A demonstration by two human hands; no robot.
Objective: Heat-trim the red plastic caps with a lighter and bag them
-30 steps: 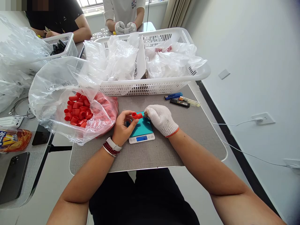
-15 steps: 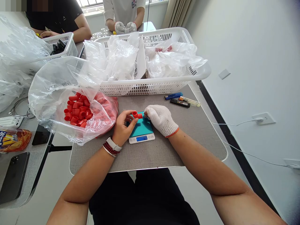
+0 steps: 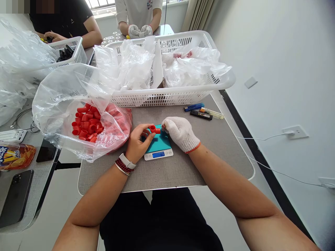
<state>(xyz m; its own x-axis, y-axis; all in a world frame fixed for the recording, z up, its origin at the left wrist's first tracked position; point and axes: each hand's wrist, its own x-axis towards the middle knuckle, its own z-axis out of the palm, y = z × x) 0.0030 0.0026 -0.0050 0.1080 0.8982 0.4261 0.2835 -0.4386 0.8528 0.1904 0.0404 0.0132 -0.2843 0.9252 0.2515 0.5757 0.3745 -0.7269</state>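
My bare left hand [image 3: 137, 141] pinches a small red plastic cap [image 3: 154, 129] between thumb and fingertips, just above a small digital scale [image 3: 159, 146] with a teal top. My right hand [image 3: 180, 133], in a white knit glove, is curled shut with its fingertips meeting the cap's right end; anything else it holds is hidden. To the left lies an open clear plastic bag [image 3: 65, 101] with several red caps [image 3: 87, 122] inside.
A white slatted basket [image 3: 170, 96] stuffed with clear bags stands behind the scale. Markers [image 3: 202, 112] lie to the right. Phones [image 3: 15, 197] and a snack packet [image 3: 14, 155] lie on the left table. Two other people work at the far side.
The red cap and both hands have shifted slightly to the right over the scale. Little else has moved.
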